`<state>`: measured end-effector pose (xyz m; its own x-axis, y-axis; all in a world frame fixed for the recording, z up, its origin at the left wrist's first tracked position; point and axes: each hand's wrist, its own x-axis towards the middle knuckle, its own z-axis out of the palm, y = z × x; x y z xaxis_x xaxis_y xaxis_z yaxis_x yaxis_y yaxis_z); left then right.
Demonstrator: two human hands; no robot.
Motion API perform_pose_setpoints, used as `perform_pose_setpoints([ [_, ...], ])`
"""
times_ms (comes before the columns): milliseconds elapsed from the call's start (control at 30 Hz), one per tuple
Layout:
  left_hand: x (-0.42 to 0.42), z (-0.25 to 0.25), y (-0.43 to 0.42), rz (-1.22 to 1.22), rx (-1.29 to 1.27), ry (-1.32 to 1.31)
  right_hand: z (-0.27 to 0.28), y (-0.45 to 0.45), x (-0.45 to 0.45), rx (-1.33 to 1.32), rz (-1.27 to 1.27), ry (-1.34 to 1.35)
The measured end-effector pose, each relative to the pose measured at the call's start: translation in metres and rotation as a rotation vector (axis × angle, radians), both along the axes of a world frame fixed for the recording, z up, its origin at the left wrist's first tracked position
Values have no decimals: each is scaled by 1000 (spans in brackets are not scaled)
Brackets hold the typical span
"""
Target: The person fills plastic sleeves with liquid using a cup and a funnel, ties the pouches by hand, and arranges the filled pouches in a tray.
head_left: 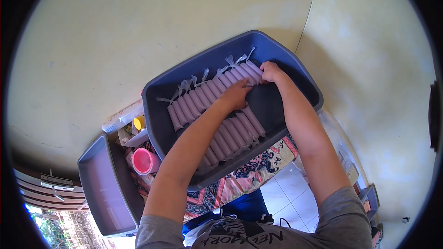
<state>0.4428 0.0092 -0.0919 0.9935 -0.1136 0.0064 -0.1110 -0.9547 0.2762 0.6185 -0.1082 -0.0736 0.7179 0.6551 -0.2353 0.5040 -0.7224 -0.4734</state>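
A large dark grey tub [159, 97] holds two rows of slim plastic tubes filled with pale purple liquid, their clear ends tied off. In the upper row, the filled tubes [198, 99] lie side by side, slanted. The lower row of tubes [235, 133] is partly hidden behind my left forearm. My left hand [236, 95] rests over the tubes between the rows, its visible fingers stretched toward the upper row. At the right end of that row, my right hand [271, 72] has its fingers closed at the last tube [253, 68].
A smaller grey tub [94, 157] with purple liquid stands at left. Beside it are a pink cup [144, 162] and a white box with a yellow-lidded item [139, 122]. Patterned cloth [249, 170] lies under the big tub. Walls [184, 14] rise behind and to the right.
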Motion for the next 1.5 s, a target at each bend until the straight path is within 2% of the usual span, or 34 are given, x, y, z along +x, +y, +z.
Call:
perform_pose_setpoints([
  [33,0,4,0,1,-17,16,7,-1,-4,4,-44,115],
  [200,-2,27,3,0,-3,11,13,-3,-4,117,-100,108],
  [267,-8,51,3,2,-89,157,15,-2,-4,125,-100,107],
  [367,-27,81,3,55,-109,258,22,-2,-7,8,-68,52],
  [400,-37,90,2,63,-107,260,20,0,-4,8,-49,-63],
  [467,-56,106,3,169,-101,187,30,3,-14,59,-18,-263],
  [500,-67,110,5,178,-103,194,36,1,-26,58,-10,-255],
  [567,-82,119,10,227,-127,133,51,-3,-49,223,55,-413],
  [667,-111,128,8,302,-189,0,83,-11,-104,250,83,-393],
  [700,-123,132,4,298,-190,3,87,-14,-125,269,89,-371],
  [767,-145,142,-7,366,-298,-154,80,-19,-154,387,196,-403],
  [800,-157,143,-13,361,-300,-155,79,-23,-170,384,191,-405],
  [867,-182,145,-23,384,-482,-253,80,-28,-204,527,260,-374],
  [1000,-236,147,-35,435,-567,-258,83,-34,-265,595,319,-335],
  [1067,-260,145,-40,434,-656,-352,78,-34,-286,730,363,-270],
  [1233,-309,114,-39,490,-780,-496,78,-36,-330,752,394,-237],
  [1333,-339,97,-38,551,-822,-486,72,-33,-355,929,432,-271],
  [1500,-381,79,-37,628,-938,-548,70,-31,-406,1028,493,-214],
])
